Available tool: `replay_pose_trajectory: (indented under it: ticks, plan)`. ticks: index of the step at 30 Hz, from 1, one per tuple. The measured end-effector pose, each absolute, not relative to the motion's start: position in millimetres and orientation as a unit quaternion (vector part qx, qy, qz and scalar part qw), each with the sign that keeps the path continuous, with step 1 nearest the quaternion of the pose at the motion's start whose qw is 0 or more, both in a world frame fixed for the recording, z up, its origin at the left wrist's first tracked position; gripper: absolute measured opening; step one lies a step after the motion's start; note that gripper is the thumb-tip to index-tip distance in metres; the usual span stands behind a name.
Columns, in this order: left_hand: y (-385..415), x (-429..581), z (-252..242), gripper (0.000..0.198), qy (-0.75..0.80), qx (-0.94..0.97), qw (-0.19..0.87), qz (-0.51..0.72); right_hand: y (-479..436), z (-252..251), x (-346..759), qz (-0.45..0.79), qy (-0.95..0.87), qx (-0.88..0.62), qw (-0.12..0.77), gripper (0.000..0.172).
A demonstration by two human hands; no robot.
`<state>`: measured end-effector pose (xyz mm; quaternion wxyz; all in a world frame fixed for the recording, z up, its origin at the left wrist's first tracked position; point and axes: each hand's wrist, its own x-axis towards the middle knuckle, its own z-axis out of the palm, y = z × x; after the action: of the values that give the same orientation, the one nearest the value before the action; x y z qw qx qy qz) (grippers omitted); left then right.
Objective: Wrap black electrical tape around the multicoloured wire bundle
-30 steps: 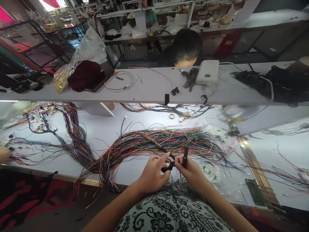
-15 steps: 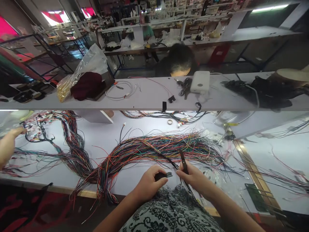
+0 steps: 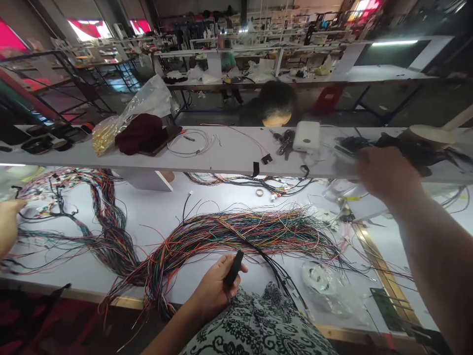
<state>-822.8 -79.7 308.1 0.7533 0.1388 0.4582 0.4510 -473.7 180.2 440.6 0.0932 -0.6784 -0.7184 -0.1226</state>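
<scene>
Black, perhaps a tape roll seen edge-on, the narrow piece [image 3: 233, 270] sits in the left hand [image 3: 214, 286], fingers curled closed around it, low against the patterned garment [image 3: 240, 328]; that grip seems to keep it handy while the other arm stretches away. Just beyond, black leads [image 3: 275, 266] slant from the wire bundle [image 3: 236, 229] toward the body, apparently drawn out so they stay apart from the loose strands. The bundle lies lengthwise along the white bench [image 3: 148, 207], probably because it is so long. At the left edge, another person's hand [image 3: 7, 224] is near some connectors [image 3: 44, 195]. Farther up, the right hand [image 3: 388, 170] is over the shelf [image 3: 221, 162] beside a dark bag [image 3: 430, 157]; blur hides its fingers, so I cannot tell how open they are or what they hold. Keys [image 3: 285, 143] and a white device [image 3: 307, 137] sit up there too, presumably clear of the wires. Behind is a person's head [image 3: 278, 101].
</scene>
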Motion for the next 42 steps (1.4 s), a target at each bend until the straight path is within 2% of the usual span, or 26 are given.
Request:
replay_pose_trajectory:
  ticks: [4,6,7,8,10,14,17,19,24,26,28,32,34,36,38,42]
  plan:
    - [-79.9,-823.5,311.5,0.034,0.455,0.128,0.766,0.436,152.8,429.9,-502.8,-0.127,-0.716,-0.649,0.226,0.053]
    - [-79.3,-822.1,311.9,0.034,0.453,0.137,0.772,0.425,114.7,413.5,-536.2,-0.005,-0.759,-0.595,0.266,0.044]
    - [-78.8,-821.0,312.3,0.034,0.447,0.148,0.776,0.419,93.0,402.6,-554.8,0.116,-0.782,-0.565,0.237,0.036]
    - [-78.2,-819.8,312.8,0.034,0.441,0.161,0.781,0.413,71.7,390.7,-573.3,0.251,-0.81,-0.501,0.171,0.032]
    - [-77.3,-817.6,314.7,0.034,0.428,0.181,0.792,0.396,36.1,367.5,-605.6,0.432,-0.816,-0.378,0.07,0.032]
    - [-77.3,-816.0,318.1,0.04,0.431,0.201,0.8,0.366,9.7,339.9,-636.9,0.579,-0.755,-0.307,-0.001,0.017]
    - [-78.4,-817.6,317.1,0.039,0.436,0.236,0.806,0.324,11.1,334.0,-637.2,0.67,-0.702,-0.24,-0.032,0.023]
    - [-78.6,-820.3,315.5,0.037,0.474,0.314,0.765,0.303,9.6,331.6,-635.2,0.708,-0.666,-0.236,-0.009,0.027]
    - [-79.0,-829.3,320.4,0.032,0.582,0.579,0.469,0.325,-4.5,325.1,-636.7,0.662,-0.687,-0.3,0.034,0.031]
    - [-80.3,-831.6,326.5,0.028,0.573,0.642,0.417,0.293,-9.4,323.4,-638.0,0.616,-0.713,-0.331,0.04,0.031]
    - [-81.3,-832.4,332.1,0.026,0.556,0.658,0.443,0.249,-12.7,322.9,-638.2,0.561,-0.746,-0.354,0.048,0.032]
    - [-78.7,-831.8,336.7,0.034,0.509,0.568,0.614,0.202,-19.4,326.2,-636.2,0.482,-0.807,-0.338,0.054,0.028]
    - [-74.9,-831.7,336.8,0.031,0.488,0.585,0.622,0.182,-24.7,327.9,-635.0,0.429,-0.843,-0.321,0.055,0.024]
    - [-70.7,-832.0,336.6,0.021,0.476,0.646,0.577,0.155,-30.5,328.3,-634.1,0.363,-0.876,-0.312,0.06,0.023]
    - [-68.1,-832.5,336.2,0.024,0.471,0.678,0.548,0.136,-34.7,327.7,-633.2,0.315,-0.897,-0.303,0.069,0.026]
    - [-70.4,-834.0,334.8,0.038,0.47,0.594,0.641,0.125,-35.1,329.3,-630.3,0.354,-0.879,-0.302,0.108,0.032]
